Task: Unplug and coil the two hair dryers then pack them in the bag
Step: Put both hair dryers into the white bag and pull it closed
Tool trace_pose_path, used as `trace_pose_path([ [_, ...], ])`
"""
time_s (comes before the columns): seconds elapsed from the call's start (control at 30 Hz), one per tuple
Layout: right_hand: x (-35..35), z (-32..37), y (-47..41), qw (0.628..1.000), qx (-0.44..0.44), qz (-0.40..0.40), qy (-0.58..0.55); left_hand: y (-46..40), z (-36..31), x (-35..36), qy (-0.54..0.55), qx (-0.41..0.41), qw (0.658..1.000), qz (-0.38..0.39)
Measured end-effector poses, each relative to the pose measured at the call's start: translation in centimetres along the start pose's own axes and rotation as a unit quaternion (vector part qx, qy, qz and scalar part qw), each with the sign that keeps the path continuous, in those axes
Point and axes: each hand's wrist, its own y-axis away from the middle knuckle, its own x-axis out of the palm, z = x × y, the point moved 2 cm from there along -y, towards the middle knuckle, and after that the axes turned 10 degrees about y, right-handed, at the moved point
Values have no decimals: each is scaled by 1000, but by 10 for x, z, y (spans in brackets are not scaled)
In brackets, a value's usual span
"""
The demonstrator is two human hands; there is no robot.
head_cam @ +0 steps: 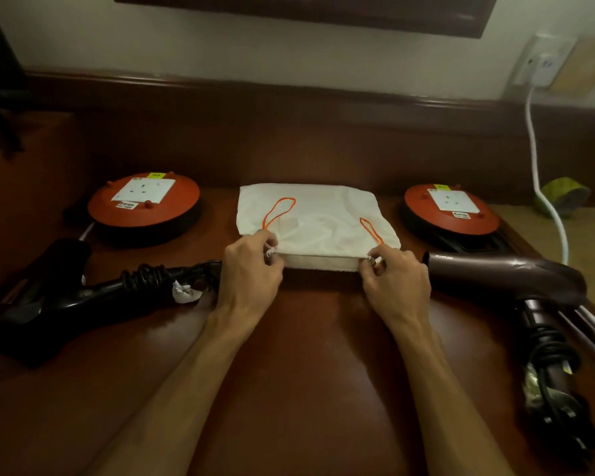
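Observation:
A white cloth bag (315, 214) with orange drawstring loops lies flat in the middle of the dark wooden table (310, 355). My left hand (249, 266) pinches its near left corner and my right hand (397, 274) pinches its near right corner, holding the mouth slightly apart. A black hair dryer (49, 293) lies at the left with its cord wound around the handle. At the right lies a maroon hair dryer (509, 276), its cord also wrapped around the handle, plug toward me.
Two red round extension reels stand behind, one at the left (143, 204) and one at the right (452, 209), both sockets bare. A white cable (534, 159) runs from a wall socket (540, 61) down past the right reel. A yellow-green tape roll (564, 195) sits far right.

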Motion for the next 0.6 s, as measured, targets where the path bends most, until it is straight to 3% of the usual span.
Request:
trace_pose_path([
  [0.33,4,-8,-2,992,28,9,124,0,0,-10,-25,-2,999,-45],
  [0.47,2,-11,-1,993,63,2,99,-2,1,-11,-8,16,999,-47],
  [0.6,-2,-19,1,996,41,-37,72,-4,6,-17,12,30,998,-52],
])
